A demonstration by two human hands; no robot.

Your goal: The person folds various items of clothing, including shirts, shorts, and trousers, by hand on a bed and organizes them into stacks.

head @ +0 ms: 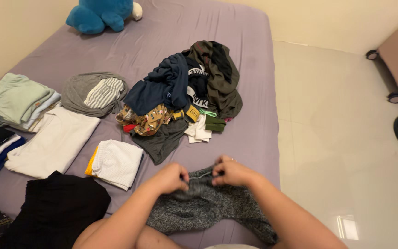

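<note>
A speckled grey garment [208, 210] lies on the near edge of a bed with a mauve sheet [249, 138]. My left hand [170, 177] and my right hand [232, 173] both pinch its top edge, which looks like a waistband, fingers closed on the cloth and close together. Just beyond my hands sits a loose heap of unfolded clothes [185, 92] in navy, olive, dark grey and a floral print.
Folded items line the left of the bed: a white mesh piece [116, 162], a white shirt [54, 140], a pale green stack [19, 97], a grey and striped bundle [93, 92], black cloth [54, 210]. A blue plush toy [100, 14] sits at the head. Tiled floor [342, 138] lies right.
</note>
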